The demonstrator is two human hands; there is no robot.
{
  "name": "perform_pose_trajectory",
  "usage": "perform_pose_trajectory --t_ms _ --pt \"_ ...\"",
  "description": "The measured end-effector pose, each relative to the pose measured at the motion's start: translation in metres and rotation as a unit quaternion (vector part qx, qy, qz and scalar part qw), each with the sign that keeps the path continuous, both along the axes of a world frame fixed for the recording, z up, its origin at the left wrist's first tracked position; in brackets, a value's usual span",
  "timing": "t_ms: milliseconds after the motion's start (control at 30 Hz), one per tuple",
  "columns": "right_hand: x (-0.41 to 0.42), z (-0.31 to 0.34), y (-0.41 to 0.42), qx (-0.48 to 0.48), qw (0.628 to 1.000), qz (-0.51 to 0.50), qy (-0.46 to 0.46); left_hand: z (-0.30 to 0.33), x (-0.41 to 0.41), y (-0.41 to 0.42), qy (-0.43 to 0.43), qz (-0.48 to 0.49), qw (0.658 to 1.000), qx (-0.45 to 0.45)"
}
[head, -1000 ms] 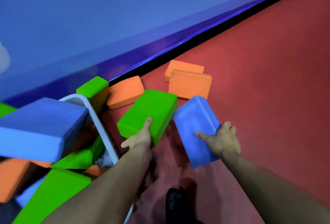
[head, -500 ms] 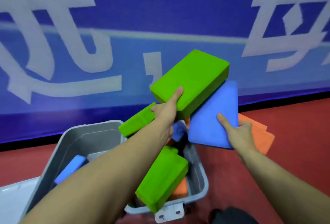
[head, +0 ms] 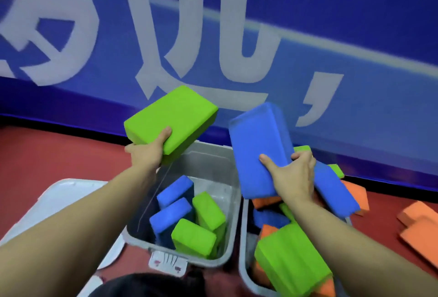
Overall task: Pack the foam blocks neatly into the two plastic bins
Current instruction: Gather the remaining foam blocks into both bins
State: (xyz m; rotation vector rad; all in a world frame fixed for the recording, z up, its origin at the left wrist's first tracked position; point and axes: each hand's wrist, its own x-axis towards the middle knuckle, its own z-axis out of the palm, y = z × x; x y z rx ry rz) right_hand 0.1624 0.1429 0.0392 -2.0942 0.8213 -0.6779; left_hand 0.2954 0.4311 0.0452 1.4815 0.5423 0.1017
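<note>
— Since half a second ago both blocks have swung apart; the left hand (head: 148, 153) grips a green rectangular foam block (head: 171, 119) above the grey plastic bin (head: 214, 161), the right hand (head: 295, 175) clamps a blue rectangular foam block (head: 258, 152) over the overfilled second bin (head: 244, 261).

— How should the person finish?

— Probably by lowering the green one flat beside the blocks beneath that hand; dropping risks a jumble.

— Any writing?

— Large white characters on the blue banner (head: 355, 24) beyond the hands; only partly in view, unreadable.

head cam | single view | looks forward and down | close over two bins (head: 213, 154) | faces blue wall (head: 355, 24)
</note>
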Motion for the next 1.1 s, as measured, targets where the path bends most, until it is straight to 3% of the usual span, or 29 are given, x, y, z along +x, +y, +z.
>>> perform_pose_trajectory --t_ms 133,267,333,600,900,1000,1100 --pt "0.039 -0.038 0.036 -0.042 0.999 0.02 0.023 -0.063 0.02 0.02 0.075 0.035 0.995 0.056" --pt "0.068 -0.067 0.045 -0.089 0.995 0.047 -0.002 -0.108 0.041 0.006 0.07 -0.042 0.969 0.233" --pt "0.081 -0.076 0.046 -0.101 0.993 0.053 -0.016 -0.128 0.054 -0.007 0.053 -0.083 0.957 0.273" --pt "0.121 -0.108 0.042 -0.092 0.995 0.024 -0.008 -0.196 0.067 -0.058 0.203 -0.166 0.94 0.22" --pt "0.149 -0.144 0.062 -0.116 0.99 0.071 0.024 -0.207 0.064 -0.044 0.145 -0.17 0.972 0.066" --pt "0.162 -0.147 0.066 -0.202 0.971 0.131 0.006 -0.198 0.066 -0.047 0.118 -0.122 0.979 0.111" --pt "0.176 -0.144 0.069 -0.286 0.944 0.161 -0.013 -0.191 0.066 -0.06 0.126 -0.144 0.971 0.143"
